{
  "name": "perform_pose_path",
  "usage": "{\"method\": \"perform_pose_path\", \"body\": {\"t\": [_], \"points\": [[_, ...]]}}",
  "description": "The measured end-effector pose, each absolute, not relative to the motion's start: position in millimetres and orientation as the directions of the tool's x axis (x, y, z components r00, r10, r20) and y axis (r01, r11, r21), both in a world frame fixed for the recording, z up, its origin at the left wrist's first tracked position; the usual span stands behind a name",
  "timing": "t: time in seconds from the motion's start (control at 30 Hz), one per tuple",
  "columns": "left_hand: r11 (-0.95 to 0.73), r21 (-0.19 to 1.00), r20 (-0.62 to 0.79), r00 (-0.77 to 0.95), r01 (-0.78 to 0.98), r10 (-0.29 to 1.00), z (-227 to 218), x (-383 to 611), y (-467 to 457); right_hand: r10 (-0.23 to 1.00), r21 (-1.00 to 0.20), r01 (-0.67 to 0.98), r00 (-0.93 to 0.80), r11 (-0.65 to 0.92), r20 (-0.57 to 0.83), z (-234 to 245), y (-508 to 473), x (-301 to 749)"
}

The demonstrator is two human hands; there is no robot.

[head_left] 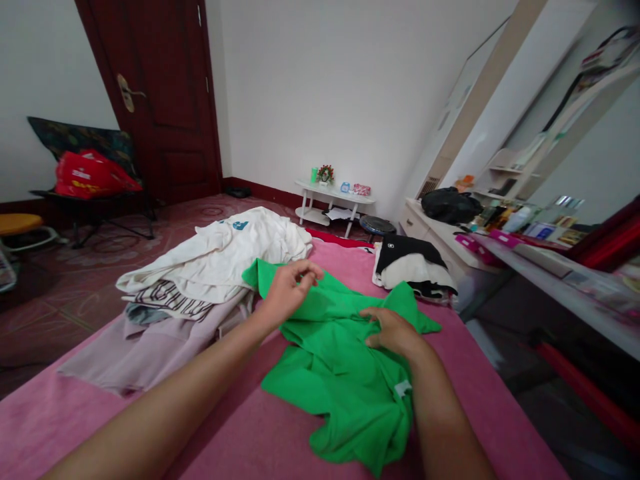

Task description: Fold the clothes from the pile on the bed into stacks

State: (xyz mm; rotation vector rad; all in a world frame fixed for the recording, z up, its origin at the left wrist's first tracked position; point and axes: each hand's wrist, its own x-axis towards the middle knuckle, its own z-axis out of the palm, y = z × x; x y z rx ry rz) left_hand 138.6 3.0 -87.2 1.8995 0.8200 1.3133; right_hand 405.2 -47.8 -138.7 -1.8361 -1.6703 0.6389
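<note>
A crumpled green garment (345,360), which looks like a shirt, lies spread on the pink bed cover (220,440) in front of me. A small white tag shows near its right edge. My left hand (291,290) is over the garment's far left part, fingers loosely bent and thumb a little apart, with no cloth visible in it. Over the right half, my right hand (393,330) rests on or just above the fabric. Its thumb and fingers are apart, and I cannot see any cloth gripped between them.
Left of the green garment lies a pile of white (240,247) and mauve clothes (145,347). Folded black and white clothes (413,263) sit at the far right of the bed. A cluttered dressing table (545,267) stands on the right, a small white table (333,193) beyond the bed.
</note>
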Motion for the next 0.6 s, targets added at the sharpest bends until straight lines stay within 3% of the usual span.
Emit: {"method": "perform_pose_path", "body": {"t": [0.07,0.13,0.2,0.27,0.37,0.47,0.53,0.6], "points": [[-0.542,0.836,0.396,0.587,0.088,0.706,-90.3,148.6,-10.7,0.983,-0.681,0.732,0.145,-0.032,0.110,-135.5,-46.3,409.2],[-0.492,0.866,0.206,0.830,0.093,0.519,-89.7,152.5,-24.3,0.963,-0.701,0.713,0.202,-0.020,0.178,-125.1,-44.6,414.5],[-0.481,0.867,0.045,0.943,0.127,0.331,-87.0,153.1,-37.4,0.894,-0.759,0.651,0.341,-0.002,0.290,-110.2,-44.5,420.8],[-0.572,0.803,-0.021,0.968,0.166,0.251,-85.9,153.9,-49.4,0.700,-0.864,0.488,0.576,0.121,0.423,-94.6,-47.2,426.6],[-0.758,0.615,0.041,0.951,0.217,0.306,-91.8,158.9,-62.0,0.343,-0.847,0.205,0.848,0.491,0.404,-75.8,-54.6,432.6],[-0.786,0.530,0.125,0.888,0.317,0.442,-99.8,163.8,-60.3,0.224,-0.730,0.085,0.922,0.678,0.316,-65.3,-61.4,435.5],[-0.727,0.615,0.169,0.850,0.304,0.499,-97.9,162.3,-48.9,0.199,-0.670,0.057,0.933,0.740,0.300,-61.0,-64.1,436.0],[-0.578,0.797,0.226,0.802,0.174,0.553,-87.1,154.3,-32.7,0.181,-0.617,0.054,0.932,0.785,0.313,-56.4,-66.1,434.2]]}}
